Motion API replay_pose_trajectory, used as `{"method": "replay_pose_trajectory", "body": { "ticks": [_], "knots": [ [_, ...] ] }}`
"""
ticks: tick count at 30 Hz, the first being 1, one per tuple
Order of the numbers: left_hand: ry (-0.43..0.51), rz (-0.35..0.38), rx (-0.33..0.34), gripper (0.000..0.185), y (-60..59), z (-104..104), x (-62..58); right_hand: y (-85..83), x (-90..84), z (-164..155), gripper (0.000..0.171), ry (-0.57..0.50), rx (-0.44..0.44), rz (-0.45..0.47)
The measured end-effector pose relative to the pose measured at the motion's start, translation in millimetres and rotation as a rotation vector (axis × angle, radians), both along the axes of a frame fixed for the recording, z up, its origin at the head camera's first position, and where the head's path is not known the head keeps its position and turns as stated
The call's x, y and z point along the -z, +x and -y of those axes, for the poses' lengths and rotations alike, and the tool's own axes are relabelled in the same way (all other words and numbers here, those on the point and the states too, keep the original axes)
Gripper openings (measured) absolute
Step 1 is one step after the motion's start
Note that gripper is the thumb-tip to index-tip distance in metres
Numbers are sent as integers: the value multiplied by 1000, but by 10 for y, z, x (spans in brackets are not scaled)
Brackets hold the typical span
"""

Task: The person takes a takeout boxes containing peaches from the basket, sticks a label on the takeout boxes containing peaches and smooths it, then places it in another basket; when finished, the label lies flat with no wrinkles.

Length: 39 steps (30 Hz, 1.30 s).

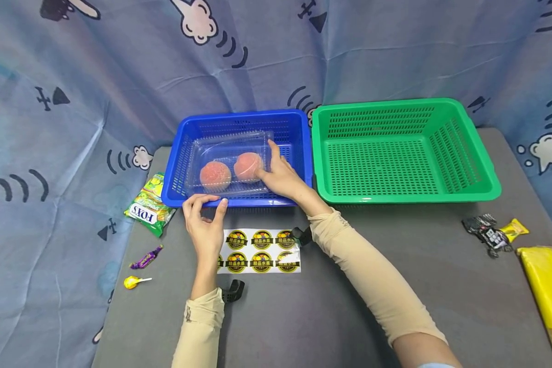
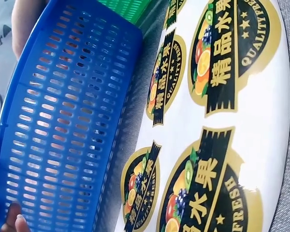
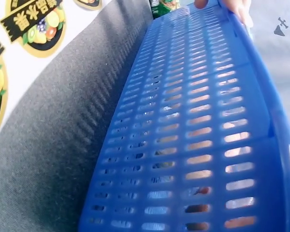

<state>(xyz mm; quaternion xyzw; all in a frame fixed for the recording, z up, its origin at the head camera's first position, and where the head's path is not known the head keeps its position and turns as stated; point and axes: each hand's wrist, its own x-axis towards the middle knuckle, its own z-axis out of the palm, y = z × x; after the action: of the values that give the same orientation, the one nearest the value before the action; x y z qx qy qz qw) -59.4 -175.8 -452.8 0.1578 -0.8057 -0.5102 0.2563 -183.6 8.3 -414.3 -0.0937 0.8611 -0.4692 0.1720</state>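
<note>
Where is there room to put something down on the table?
The green basket holds nothing. Bare grey table lies in front of it, between the right sleeve and the wrappers. It is crowded in the blue basket with the peach box, and by the sticker sheet.

Head view from above; wrist views close beside blue basket [image 1: 239, 153].

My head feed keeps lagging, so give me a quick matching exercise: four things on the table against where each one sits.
Things:
1. peaches
2. green basket
3. sticker sheet
4. lollipop

Places:
A. flat on the mat, just in front of the blue basket
B. to the right of the blue basket
C. in a clear tray inside the blue basket
D. near the mat's left edge

Pairs: 1-C, 2-B, 3-A, 4-D
</note>
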Motion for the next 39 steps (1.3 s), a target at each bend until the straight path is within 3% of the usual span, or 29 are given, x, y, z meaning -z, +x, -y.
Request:
{"method": "replay_pose_trajectory", "body": {
  "ticks": [7, 12, 16, 24, 31, 39],
  "knots": [
    [6, -1, -3, 23, -4, 1, 13, -7, -82, -43, 80, -112, 122, -116],
    [8, -10, -2, 24, -1, -5, 26, 12, -281, -128, 76, -154, 254, -206],
    [10, -23, -9, 24, 8, 2, 28, 24, -417, -239, 79, -223, 306, -247],
    [15, -21, 6, 25, 0, 5, 43, 83, -669, -616, 77, -538, 376, -178],
    [15, -23, -7, 24, -3, -6, 48, 220, -893, -963, 76, -597, 422, -208],
    [26, -21, 0, 25, -9, -7, 47, 439, -1012, -1235, 69, -736, 451, -218]
  ]
}}
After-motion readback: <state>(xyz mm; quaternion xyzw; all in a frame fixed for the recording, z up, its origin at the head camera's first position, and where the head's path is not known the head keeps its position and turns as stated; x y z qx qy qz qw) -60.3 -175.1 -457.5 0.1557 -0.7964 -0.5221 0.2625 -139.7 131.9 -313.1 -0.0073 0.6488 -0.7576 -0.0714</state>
